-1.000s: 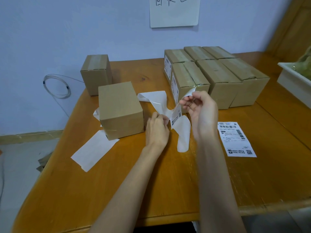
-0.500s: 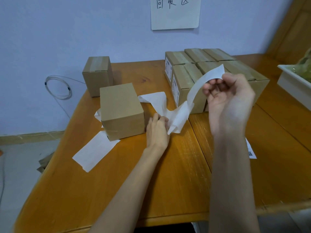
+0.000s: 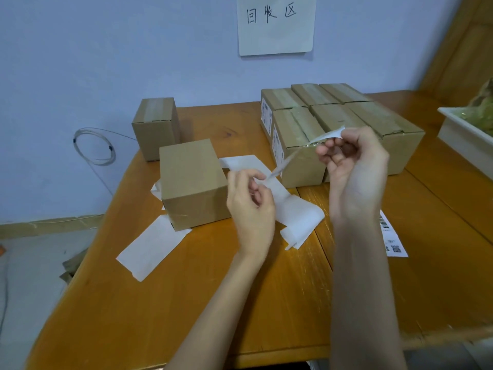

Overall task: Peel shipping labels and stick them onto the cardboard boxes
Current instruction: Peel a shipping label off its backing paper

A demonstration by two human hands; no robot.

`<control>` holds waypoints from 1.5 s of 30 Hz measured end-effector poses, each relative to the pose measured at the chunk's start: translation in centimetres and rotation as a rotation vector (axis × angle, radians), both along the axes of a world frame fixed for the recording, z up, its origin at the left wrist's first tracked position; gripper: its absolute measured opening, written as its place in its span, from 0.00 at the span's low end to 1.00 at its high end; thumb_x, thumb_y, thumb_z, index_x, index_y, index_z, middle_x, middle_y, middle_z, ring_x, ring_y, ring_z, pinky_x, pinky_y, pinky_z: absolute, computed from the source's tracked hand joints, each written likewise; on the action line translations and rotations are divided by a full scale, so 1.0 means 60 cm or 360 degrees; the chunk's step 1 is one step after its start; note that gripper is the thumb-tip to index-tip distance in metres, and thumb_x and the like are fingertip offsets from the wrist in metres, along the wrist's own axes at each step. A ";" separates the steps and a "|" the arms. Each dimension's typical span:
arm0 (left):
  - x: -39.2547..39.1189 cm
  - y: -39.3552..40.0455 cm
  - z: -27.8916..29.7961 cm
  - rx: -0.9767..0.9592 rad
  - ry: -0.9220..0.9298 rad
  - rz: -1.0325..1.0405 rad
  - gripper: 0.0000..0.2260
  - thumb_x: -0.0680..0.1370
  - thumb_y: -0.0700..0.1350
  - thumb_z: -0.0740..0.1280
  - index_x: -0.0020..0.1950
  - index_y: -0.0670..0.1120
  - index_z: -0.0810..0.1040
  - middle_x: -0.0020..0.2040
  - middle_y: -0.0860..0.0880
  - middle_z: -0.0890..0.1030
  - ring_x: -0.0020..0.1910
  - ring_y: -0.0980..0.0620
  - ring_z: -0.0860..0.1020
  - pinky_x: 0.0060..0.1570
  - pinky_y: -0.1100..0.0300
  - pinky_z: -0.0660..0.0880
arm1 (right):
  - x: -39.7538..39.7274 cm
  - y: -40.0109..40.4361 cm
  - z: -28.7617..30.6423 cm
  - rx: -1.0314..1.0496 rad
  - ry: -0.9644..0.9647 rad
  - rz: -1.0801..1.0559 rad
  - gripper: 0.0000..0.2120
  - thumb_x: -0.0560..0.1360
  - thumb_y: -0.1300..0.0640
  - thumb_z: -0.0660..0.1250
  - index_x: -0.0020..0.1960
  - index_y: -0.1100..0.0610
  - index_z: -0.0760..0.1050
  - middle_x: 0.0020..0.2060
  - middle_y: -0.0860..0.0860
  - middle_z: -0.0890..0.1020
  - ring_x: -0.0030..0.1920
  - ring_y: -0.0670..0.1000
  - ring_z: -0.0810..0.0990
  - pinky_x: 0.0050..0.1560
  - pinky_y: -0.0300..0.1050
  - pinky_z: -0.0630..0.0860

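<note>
My right hand pinches the top end of a peeled shipping label, held up over the table. The label runs edge-on down to my left hand, whose fingertips pinch its lower end. An empty white backing sheet lies crumpled on the table between my hands. A plain cardboard box stands just left of my left hand. Another plain box stands at the back left. Several taped boxes are grouped at the back right, two with labels on their sides.
A printed label sheet lies on the wooden table, partly under my right forearm. Another white backing sheet lies front left of the near box. A white tray stands at the right edge. A coiled cable hangs on the wall.
The label has come free of its backing, which now lies on the table. My left hand has lifted off the table to the label's lower end, and my right hand has dropped slightly.
</note>
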State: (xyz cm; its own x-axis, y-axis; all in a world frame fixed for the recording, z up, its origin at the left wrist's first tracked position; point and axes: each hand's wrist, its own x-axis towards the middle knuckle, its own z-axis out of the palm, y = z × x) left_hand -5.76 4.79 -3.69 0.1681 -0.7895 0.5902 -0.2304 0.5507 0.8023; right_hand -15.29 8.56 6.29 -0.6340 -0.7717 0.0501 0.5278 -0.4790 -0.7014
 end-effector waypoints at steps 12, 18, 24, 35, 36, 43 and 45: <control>0.028 0.013 0.070 -0.0356 -0.0165 0.0151 0.11 0.70 0.50 0.70 0.49 0.47 0.79 0.46 0.53 0.78 0.44 0.55 0.72 0.41 0.71 0.65 | 0.027 -0.010 -0.023 0.0202 0.0352 -0.0094 0.12 0.75 0.67 0.60 0.33 0.59 0.71 0.22 0.48 0.76 0.26 0.46 0.76 0.33 0.38 0.70; 0.027 0.007 0.056 -0.0277 -0.0301 0.0105 0.03 0.71 0.51 0.72 0.42 0.53 0.82 0.41 0.59 0.82 0.42 0.58 0.72 0.39 0.71 0.67 | 0.031 -0.011 -0.024 0.0344 0.0347 -0.0076 0.11 0.74 0.66 0.63 0.33 0.58 0.73 0.23 0.46 0.77 0.26 0.45 0.75 0.33 0.37 0.69; 0.033 -0.003 0.040 -0.0118 -0.0241 0.0093 0.03 0.73 0.48 0.72 0.40 0.52 0.82 0.38 0.59 0.81 0.41 0.58 0.74 0.38 0.69 0.67 | 0.033 -0.005 -0.026 0.0458 0.0434 0.0081 0.07 0.74 0.62 0.66 0.37 0.56 0.76 0.29 0.47 0.79 0.29 0.44 0.75 0.35 0.37 0.69; 0.055 -0.035 0.056 0.0373 0.0255 -0.0107 0.01 0.75 0.45 0.71 0.43 0.50 0.82 0.47 0.49 0.79 0.39 0.56 0.78 0.41 0.60 0.75 | 0.045 -0.007 -0.046 0.0509 0.0897 0.0218 0.20 0.66 0.45 0.77 0.53 0.52 0.76 0.50 0.44 0.79 0.52 0.43 0.78 0.48 0.37 0.70; 0.057 -0.037 0.059 0.0468 0.0315 -0.0159 0.02 0.75 0.45 0.71 0.43 0.51 0.81 0.50 0.47 0.79 0.43 0.53 0.79 0.42 0.60 0.75 | 0.044 -0.013 -0.053 0.0580 0.1023 0.0066 0.19 0.68 0.47 0.76 0.54 0.51 0.76 0.52 0.44 0.77 0.54 0.43 0.77 0.49 0.36 0.70; 0.071 -0.033 0.075 0.0666 0.0529 -0.0335 0.10 0.79 0.40 0.62 0.42 0.46 0.81 0.44 0.50 0.85 0.37 0.59 0.78 0.29 0.72 0.68 | 0.050 -0.041 -0.084 0.0763 0.1239 -0.0213 0.04 0.75 0.56 0.69 0.49 0.55 0.77 0.43 0.44 0.80 0.44 0.40 0.78 0.36 0.26 0.71; 0.076 -0.034 0.074 0.0664 0.0490 -0.0320 0.10 0.79 0.40 0.62 0.43 0.45 0.82 0.44 0.51 0.85 0.36 0.61 0.78 0.29 0.72 0.68 | 0.052 -0.043 -0.088 0.0778 0.1221 -0.0227 0.02 0.75 0.58 0.69 0.47 0.55 0.77 0.39 0.44 0.80 0.40 0.40 0.78 0.30 0.25 0.69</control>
